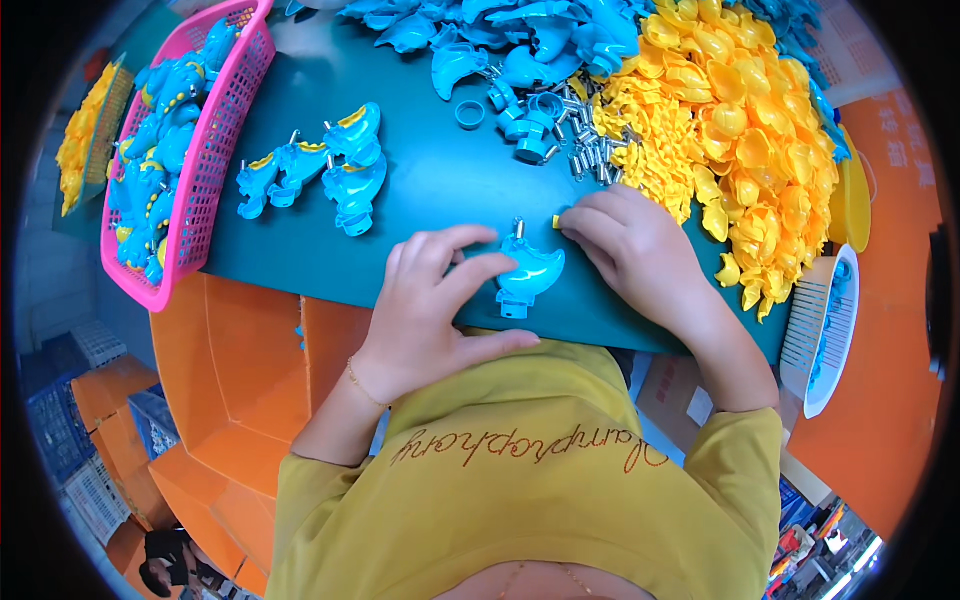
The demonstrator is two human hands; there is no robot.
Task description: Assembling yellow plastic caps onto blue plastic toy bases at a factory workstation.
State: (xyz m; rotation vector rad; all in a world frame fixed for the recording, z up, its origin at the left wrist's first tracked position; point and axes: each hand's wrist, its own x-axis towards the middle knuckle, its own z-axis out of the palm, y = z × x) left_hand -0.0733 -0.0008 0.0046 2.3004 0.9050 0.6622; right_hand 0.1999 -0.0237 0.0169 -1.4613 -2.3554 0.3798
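On the dark green tabletop (440, 170), close to its near edge, lies a curved blue plastic half-shell (532, 270) with a small metal pin sticking up from it. My left hand (425, 295) is beside it on the left, fingers apart and curved around it; I cannot tell whether a fingertip touches it. To the right of the shell, my right hand (632, 245) pinches a small yellow plastic piece (556, 222) between thumb and fingers. Farther left lies a small group of blue shells (355, 190) with yellow trim and metal pins.
A pink basket (205, 165) full of blue-and-yellow parts stands at left. Toward the back lie a blue shell heap (540, 35), blue round caps (528, 128) and metal pins (597, 150). Small yellow pieces (650, 135) and yellow shells (765, 150) pile up at right, near a white basket (845, 330).
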